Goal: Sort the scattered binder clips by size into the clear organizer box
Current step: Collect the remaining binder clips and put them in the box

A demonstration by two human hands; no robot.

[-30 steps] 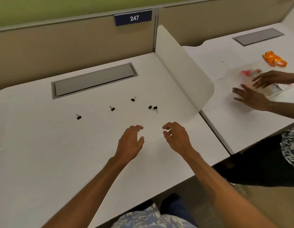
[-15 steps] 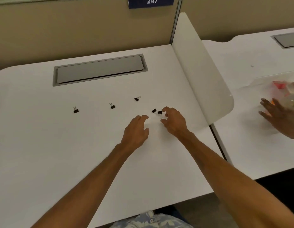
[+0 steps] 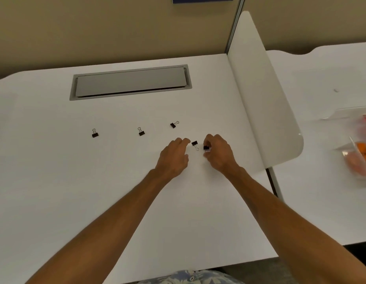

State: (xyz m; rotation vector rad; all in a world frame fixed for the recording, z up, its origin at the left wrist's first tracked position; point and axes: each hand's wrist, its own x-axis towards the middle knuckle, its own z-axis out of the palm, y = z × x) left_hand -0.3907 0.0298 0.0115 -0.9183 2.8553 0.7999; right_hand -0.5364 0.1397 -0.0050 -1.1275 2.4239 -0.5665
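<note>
Soft, even light from above — the white tabletop [image 3: 55,181] is bright, shadows on it faint. Wide-angle distortion bows its far edge; beyond its right edge the picture goes blurred — details smeared.

No legible text anywhere. Only candidate is the blue plate [image 3: 202,0] mounted on the beige partition [image 3: 116,27] at the top edge (cropped by the frame, so only its lower strip shows, with a sliver of white marks at the cut). Too little of them is visible to read as characters.
</note>
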